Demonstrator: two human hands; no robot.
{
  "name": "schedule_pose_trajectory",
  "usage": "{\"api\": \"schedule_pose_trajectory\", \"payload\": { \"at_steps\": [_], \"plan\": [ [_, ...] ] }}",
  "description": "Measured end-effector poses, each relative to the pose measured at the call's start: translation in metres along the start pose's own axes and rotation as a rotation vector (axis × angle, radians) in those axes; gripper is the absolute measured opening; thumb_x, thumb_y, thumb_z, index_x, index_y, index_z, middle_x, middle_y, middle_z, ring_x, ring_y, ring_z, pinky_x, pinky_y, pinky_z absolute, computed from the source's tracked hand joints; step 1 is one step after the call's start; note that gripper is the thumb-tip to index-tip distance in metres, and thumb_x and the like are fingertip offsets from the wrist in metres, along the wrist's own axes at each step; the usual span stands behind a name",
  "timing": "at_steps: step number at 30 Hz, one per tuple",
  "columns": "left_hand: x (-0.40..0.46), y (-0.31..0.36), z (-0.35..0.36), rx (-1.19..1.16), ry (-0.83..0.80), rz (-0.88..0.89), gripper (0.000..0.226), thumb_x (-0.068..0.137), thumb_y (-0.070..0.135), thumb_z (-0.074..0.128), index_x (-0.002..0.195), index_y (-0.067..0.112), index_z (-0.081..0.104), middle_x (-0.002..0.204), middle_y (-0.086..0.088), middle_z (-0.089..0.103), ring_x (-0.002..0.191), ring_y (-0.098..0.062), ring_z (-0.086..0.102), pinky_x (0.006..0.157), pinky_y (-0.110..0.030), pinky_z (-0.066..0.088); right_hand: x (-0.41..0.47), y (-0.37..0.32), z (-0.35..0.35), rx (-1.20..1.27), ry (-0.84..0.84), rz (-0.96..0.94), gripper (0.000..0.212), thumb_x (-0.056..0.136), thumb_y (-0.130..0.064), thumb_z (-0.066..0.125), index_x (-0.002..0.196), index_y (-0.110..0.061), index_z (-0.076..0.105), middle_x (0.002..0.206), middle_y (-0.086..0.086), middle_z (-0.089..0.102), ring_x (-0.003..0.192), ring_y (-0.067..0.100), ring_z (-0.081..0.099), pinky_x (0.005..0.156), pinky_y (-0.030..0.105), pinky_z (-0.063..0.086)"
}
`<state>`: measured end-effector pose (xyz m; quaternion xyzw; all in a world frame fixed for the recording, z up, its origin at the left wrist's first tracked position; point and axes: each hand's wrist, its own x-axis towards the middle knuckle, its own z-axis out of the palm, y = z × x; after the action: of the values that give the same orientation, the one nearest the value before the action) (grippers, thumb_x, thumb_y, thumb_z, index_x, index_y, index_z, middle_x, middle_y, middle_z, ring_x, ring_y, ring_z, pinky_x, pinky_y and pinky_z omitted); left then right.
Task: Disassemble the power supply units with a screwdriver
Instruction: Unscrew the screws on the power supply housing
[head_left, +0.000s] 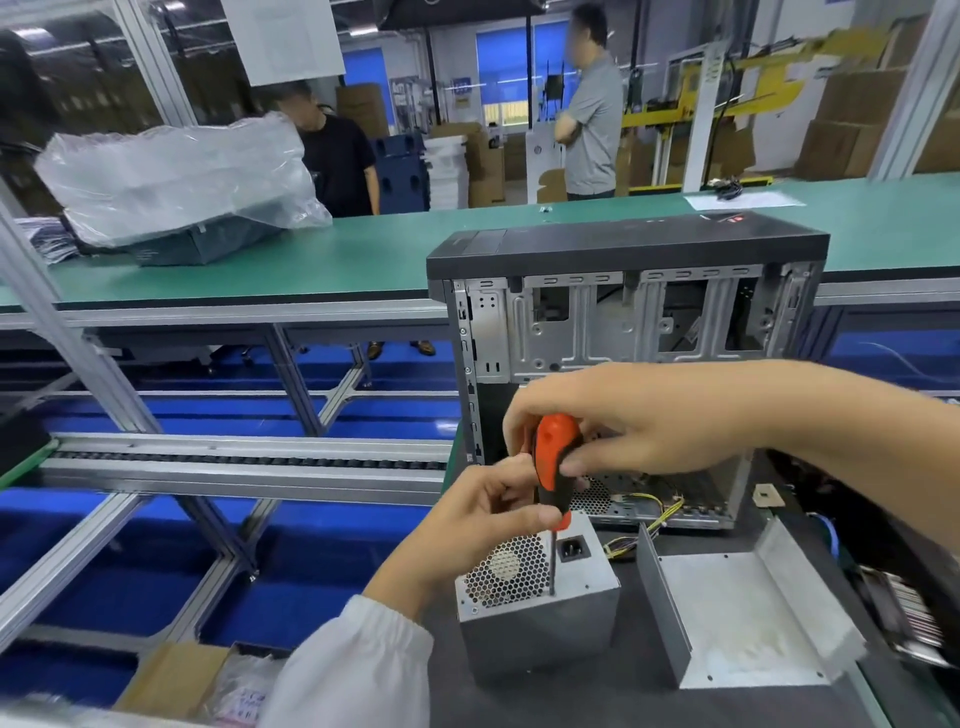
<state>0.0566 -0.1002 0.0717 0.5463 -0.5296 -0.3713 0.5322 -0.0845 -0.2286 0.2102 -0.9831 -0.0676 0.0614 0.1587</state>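
A grey metal power supply unit (540, 623) stands on the dark mat, its honeycomb fan grille and power socket facing up. A screwdriver (555, 467) with an orange and black handle stands upright, its thin shaft tip touching the unit's top near the grille edge. My right hand (639, 421) grips the top of the handle. My left hand (488, 525) pinches the lower part of the handle with thumb and fingers. A removed grey metal cover (737, 618) lies open to the right of the unit.
An open black computer case (623, 332) stands behind the unit, yellow wires (649, 506) trailing from it. A cardboard box (171, 680) with bagged parts sits lower left. A green conveyor bench (337, 260) carries a plastic-wrapped case (176, 187). Two people stand beyond it.
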Motion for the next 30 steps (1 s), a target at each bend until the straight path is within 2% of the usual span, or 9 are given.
{"api": "schedule_pose_trajectory", "payload": {
  "at_steps": [3,6,9,14,17,19,22,27,30],
  "plan": [
    [0.006,0.0,0.006,0.031,0.134,0.017,0.039,0.07,0.024,0.083,0.099,0.002,0.07,0.097,-0.037,0.054,0.081,-0.027,0.052,0.076,-0.039,0.043,0.006,0.001,-0.001,-0.06,0.075,0.063,0.036,0.086,-0.05,0.062,0.115,-0.031,0.05,0.105,-0.015,0.062,0.095,0.002,0.057,0.077,0.016,0.046],
    [0.008,-0.005,0.016,0.083,0.267,0.057,0.044,0.066,0.028,0.088,0.101,0.009,0.068,0.087,-0.028,0.054,0.074,-0.022,0.048,0.072,-0.037,0.04,0.018,-0.002,0.01,-0.454,0.155,0.274,0.055,0.081,-0.076,0.038,0.082,-0.022,0.046,0.072,-0.005,0.048,0.062,0.014,0.051,0.051,0.03,0.039],
    [0.01,-0.007,0.019,0.05,0.247,0.096,0.037,0.071,0.021,0.086,0.102,0.027,0.068,0.076,0.002,0.053,0.069,-0.005,0.048,0.069,-0.017,0.039,0.025,-0.001,0.011,-0.547,0.141,0.286,0.05,0.089,-0.069,0.032,0.088,-0.02,0.045,0.067,-0.007,0.035,0.055,0.007,0.036,0.047,0.024,0.026],
    [0.0,-0.005,0.008,-0.043,-0.034,0.023,0.031,0.092,0.021,0.063,0.122,0.01,0.064,0.098,0.002,0.063,0.084,0.001,0.058,0.079,-0.011,0.042,0.017,0.004,-0.021,-0.219,-0.211,0.152,0.016,0.093,-0.035,0.059,0.099,-0.033,0.045,0.074,-0.014,0.056,0.071,0.006,0.059,0.066,0.027,0.047],
    [0.006,-0.004,0.01,-0.01,0.065,0.042,0.025,0.086,0.016,0.068,0.11,0.011,0.073,0.092,-0.02,0.055,0.084,-0.02,0.055,0.08,-0.026,0.043,0.019,0.004,-0.028,-0.037,-0.32,0.229,0.024,0.09,-0.024,0.066,0.105,-0.026,0.048,0.076,-0.012,0.06,0.057,0.0,0.063,0.063,0.024,0.053],
    [0.008,-0.006,0.014,0.019,0.085,0.077,0.016,0.082,0.018,0.071,0.093,0.029,0.076,0.079,-0.01,0.049,0.076,-0.021,0.046,0.074,-0.034,0.04,0.024,0.001,-0.023,0.027,-0.394,0.376,0.037,0.087,-0.041,0.065,0.111,-0.015,0.052,0.075,-0.001,0.068,0.048,0.006,0.063,0.052,0.021,0.052],
    [0.01,-0.012,0.019,0.078,0.124,0.107,0.016,0.083,0.027,0.073,0.099,0.031,0.073,0.082,-0.019,0.048,0.071,-0.027,0.044,0.065,-0.049,0.04,0.036,-0.004,-0.012,-0.249,-0.484,0.551,0.054,0.093,-0.057,0.045,0.097,-0.006,0.064,0.061,0.0,0.064,0.051,0.016,0.053,0.05,0.018,0.045],
    [0.007,-0.01,0.009,-0.018,-0.022,0.017,0.022,0.086,0.028,0.069,0.107,0.022,0.073,0.105,-0.028,0.059,0.093,-0.02,0.058,0.086,-0.03,0.047,0.039,-0.008,-0.004,-0.583,-0.452,0.213,0.03,0.096,-0.045,0.047,0.094,-0.019,0.061,0.079,-0.002,0.064,0.071,0.016,0.055,0.057,0.023,0.037],
    [0.006,-0.008,0.003,-0.065,-0.03,-0.012,0.015,0.088,0.023,0.065,0.099,0.024,0.075,0.086,0.002,0.07,0.086,-0.009,0.063,0.085,-0.023,0.047,0.036,-0.012,0.004,-0.922,-0.33,-0.113,0.024,0.096,-0.037,0.05,0.119,-0.03,0.054,0.1,-0.007,0.051,0.095,0.016,0.044,0.071,0.029,0.04]
  ]
}}
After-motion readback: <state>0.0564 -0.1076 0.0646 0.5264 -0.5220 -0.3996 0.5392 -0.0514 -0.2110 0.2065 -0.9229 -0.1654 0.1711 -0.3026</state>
